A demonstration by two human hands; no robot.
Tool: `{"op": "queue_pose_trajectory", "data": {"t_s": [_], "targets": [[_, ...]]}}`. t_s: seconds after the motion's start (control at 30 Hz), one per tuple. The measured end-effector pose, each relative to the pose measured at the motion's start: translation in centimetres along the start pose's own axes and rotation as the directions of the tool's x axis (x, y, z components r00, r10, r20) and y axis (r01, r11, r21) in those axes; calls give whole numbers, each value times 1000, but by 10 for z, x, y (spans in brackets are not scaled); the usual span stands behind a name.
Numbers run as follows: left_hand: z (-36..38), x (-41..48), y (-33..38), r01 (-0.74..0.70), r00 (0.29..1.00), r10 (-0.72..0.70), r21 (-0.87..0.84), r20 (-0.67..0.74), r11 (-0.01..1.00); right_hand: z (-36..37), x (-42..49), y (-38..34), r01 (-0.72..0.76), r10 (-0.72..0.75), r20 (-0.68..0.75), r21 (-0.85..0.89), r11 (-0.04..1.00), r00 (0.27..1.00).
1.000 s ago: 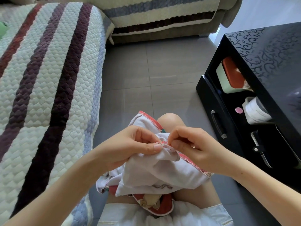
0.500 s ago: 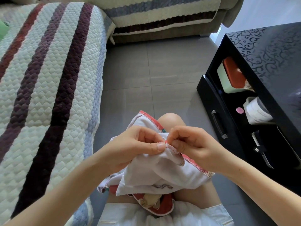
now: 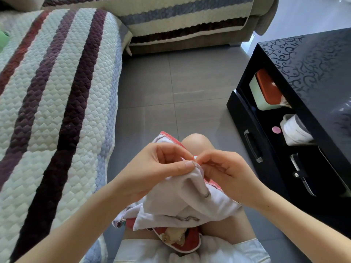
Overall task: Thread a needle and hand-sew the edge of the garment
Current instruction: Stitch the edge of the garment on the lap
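A small white garment (image 3: pixel 176 202) with a red-stitched edge lies bunched on my lap. My left hand (image 3: pixel 157 168) pinches the folded edge between thumb and forefinger. My right hand (image 3: pixel 226 171) meets it fingertip to fingertip at the red hem, its fingers curled in a pinch. The needle and thread are too small to make out between the fingertips. A red patch with a bear print (image 3: pixel 178 238) shows under the garment near my waist.
A quilted striped sofa cover (image 3: pixel 47 111) fills the left side. At the right a black cabinet (image 3: pixel 303 76) has an open drawer holding a green and red box (image 3: pixel 264 92), a white jar (image 3: pixel 296 130) and a dark tool (image 3: pixel 302 175). Grey floor tiles (image 3: pixel 171 88) lie ahead.
Both hands have stayed together at the hem, with only small finger shifts. The garment's fold under the hands has bunched a little differently.
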State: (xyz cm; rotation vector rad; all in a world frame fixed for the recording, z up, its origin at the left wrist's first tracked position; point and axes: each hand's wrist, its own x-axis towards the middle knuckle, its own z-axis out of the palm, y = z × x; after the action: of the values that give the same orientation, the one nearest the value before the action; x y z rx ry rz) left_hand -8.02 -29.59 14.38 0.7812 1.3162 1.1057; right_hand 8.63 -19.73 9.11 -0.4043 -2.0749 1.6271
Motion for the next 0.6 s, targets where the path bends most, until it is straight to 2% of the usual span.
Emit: {"op": "queue_pose_trajectory", "data": {"t_s": [0.17, 0.37, 0.53, 0.6], "targets": [[1, 8, -9, 33, 996, -38, -68, -82, 997, 4, -1, -6, -8, 13, -85, 57, 998, 996], [8, 14, -12, 51, 987, -69, -123, -144, 991, 7, -1, -16, 39, -48, -157, -59, 997, 986], [13, 17, -16, 44, 983, -74, -176, -167, 983, 15, 3, -16, 67, -111, -312, -149, 987, 944], [16, 18, -19, 57, 980, -96, -215, -177, 975, 17, 4, -16, 69, -163, -373, -253, 965, 913]]}}
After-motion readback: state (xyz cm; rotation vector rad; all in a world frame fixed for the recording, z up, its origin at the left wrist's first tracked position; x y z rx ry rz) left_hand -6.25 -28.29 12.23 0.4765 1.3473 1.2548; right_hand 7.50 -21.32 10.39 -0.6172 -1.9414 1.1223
